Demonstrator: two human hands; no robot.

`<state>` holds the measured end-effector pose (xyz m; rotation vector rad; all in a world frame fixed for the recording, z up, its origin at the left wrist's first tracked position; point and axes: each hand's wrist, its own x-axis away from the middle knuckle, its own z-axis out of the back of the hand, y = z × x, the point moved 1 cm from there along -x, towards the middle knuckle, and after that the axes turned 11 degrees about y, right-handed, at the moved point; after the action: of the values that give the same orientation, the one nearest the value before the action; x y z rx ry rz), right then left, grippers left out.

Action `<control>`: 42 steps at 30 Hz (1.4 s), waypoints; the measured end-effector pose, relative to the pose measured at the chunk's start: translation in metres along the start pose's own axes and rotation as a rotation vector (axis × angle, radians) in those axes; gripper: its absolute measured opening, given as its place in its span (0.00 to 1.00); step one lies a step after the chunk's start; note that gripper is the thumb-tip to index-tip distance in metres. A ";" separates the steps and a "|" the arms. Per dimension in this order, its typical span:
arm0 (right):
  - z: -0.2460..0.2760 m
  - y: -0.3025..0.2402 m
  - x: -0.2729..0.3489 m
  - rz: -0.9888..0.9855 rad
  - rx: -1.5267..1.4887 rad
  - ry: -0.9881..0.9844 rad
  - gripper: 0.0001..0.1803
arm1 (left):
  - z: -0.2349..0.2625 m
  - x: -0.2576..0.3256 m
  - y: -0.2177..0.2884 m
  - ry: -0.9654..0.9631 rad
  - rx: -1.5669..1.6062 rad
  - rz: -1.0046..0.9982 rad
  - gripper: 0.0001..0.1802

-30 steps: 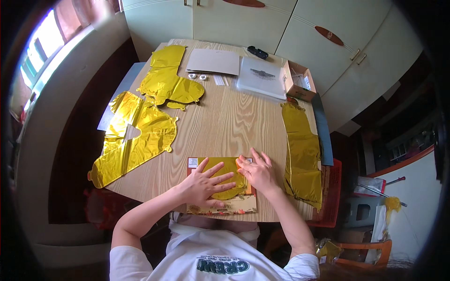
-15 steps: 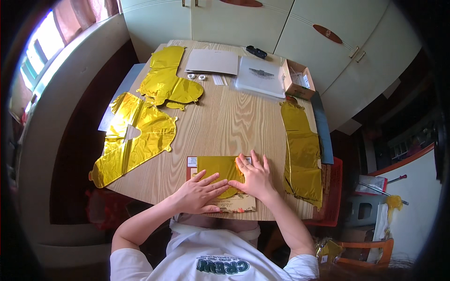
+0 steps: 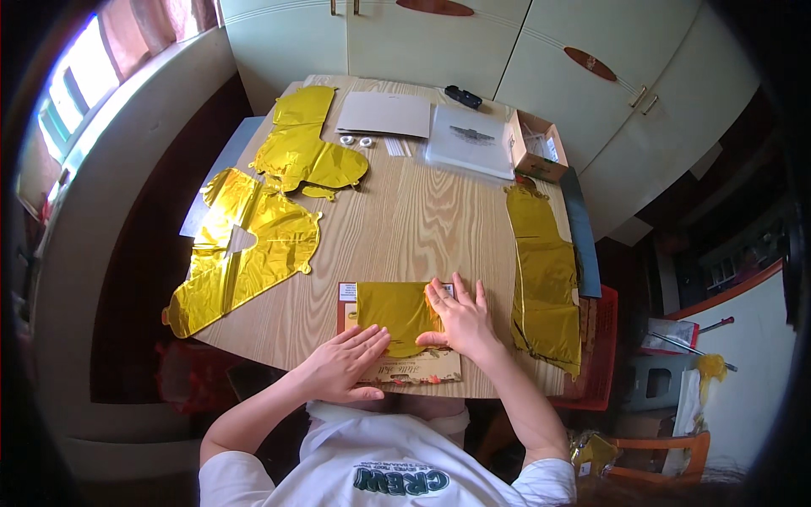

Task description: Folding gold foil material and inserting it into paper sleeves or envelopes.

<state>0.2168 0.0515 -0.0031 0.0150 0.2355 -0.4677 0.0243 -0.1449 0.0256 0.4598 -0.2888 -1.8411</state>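
Observation:
A folded gold foil balloon [image 3: 390, 308] lies flat over a brown printed card [image 3: 427, 369] at the table's near edge. My left hand [image 3: 351, 359] rests flat at the lower left of the foil, fingers stretched out, fingertips touching it. On the right side of the foil lies my right hand [image 3: 460, 319], open with fingers spread, covering its right edge. Neither hand grips anything. The card's lower border shows below the foil; part of it is hidden under the foil and my hands.
Flat gold foil balloons [image 3: 253, 253] lie along the table's left side, and a long stack of gold foil [image 3: 545, 275] lies on the right. Farther back are grey cardboard [image 3: 384, 112], two white ribbon rolls [image 3: 347, 140], clear plastic bags [image 3: 469, 144], an open box [image 3: 541, 152] and a black object [image 3: 462, 95].
My left hand has slid left and slightly down across the foil, uncovering its middle. My right hand has stayed nearly in place.

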 end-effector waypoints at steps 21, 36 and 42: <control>0.003 -0.003 -0.002 -0.012 -0.005 -0.093 0.60 | -0.020 -0.110 -0.061 0.105 -0.217 -0.082 0.34; 0.003 -0.005 0.018 0.095 -0.034 0.226 0.41 | -0.020 -0.098 -0.061 0.009 -0.099 -0.305 0.30; 0.047 -0.063 0.061 0.289 -0.233 0.330 0.24 | -0.018 -0.101 -0.063 -0.019 -0.110 -0.380 0.29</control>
<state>0.2519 -0.0355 0.0312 -0.1014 0.6022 -0.1452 0.0057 -0.0286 0.0006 0.4432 -0.1158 -2.2201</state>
